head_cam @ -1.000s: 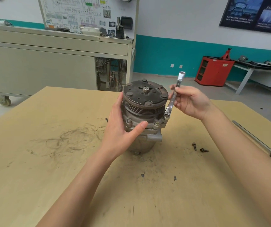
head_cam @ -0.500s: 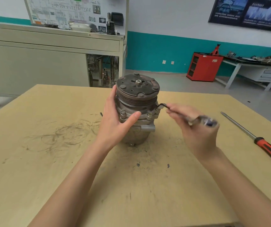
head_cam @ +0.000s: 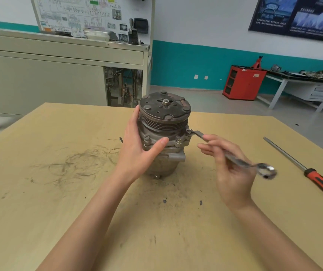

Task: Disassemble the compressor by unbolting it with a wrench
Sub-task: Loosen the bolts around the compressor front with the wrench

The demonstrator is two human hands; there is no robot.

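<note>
Compressor [head_cam: 164,118], centre frame, judged heavy and rigid. Left hand [head_cam: 137,151] clasps its body; right hand [head_cam: 233,173] grips the wrench [head_cam: 240,162] shank.

Red-handled screwdriver [head_cam: 301,169] on scuffed wooden table [head_cam: 39,192], red cabinet [head_cam: 243,83], wall diagram board [head_cam: 82,12]

left hand [head_cam: 137,151]: thumb and fingers clasp compressor [head_cam: 164,122] | right hand [head_cam: 233,173]: fingers curled, pinching wrench [head_cam: 242,163]

A scuffed wooden table [head_cam: 59,212] carries the upright compressor [head_cam: 164,122] and a red-handled screwdriver [head_cam: 313,177] lying apart.
</note>
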